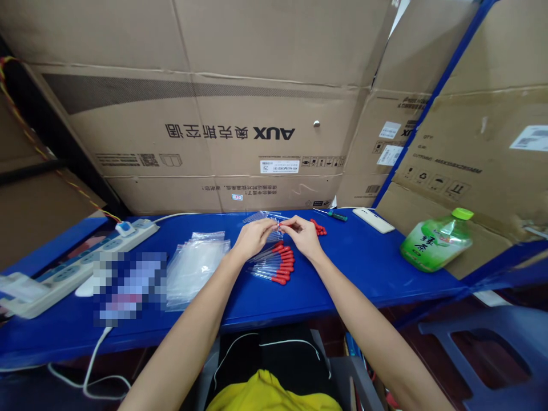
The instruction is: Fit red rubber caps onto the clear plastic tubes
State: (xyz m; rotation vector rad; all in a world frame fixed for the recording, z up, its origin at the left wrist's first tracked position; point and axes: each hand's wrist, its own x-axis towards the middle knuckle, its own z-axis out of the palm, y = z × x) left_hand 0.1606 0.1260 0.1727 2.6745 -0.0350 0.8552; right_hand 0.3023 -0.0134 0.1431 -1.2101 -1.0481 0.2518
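My two hands meet above the middle of the blue table. A red rubber bulb (283,224) is pinched in the fingertips of my right hand (303,233). The closed fingers of my left hand (256,236) hold a thin glass tube at the bulb's end; most of that tube is hidden. Below the hands, several glass droppers (280,268) with red bulbs lie fanned out, bulbs to the right. Loose glass tubes (257,217) lie behind my left hand. Just right of my right hand is a small pile of loose red bulbs (319,228).
Clear plastic bags (194,271) lie to the left, near a blurred-out phone (137,285) and a white power strip (105,248). A green screwdriver (338,216), a white phone-like slab (373,220) and a green drink bottle (436,240) are rightward. Cardboard (231,103) walls the back.
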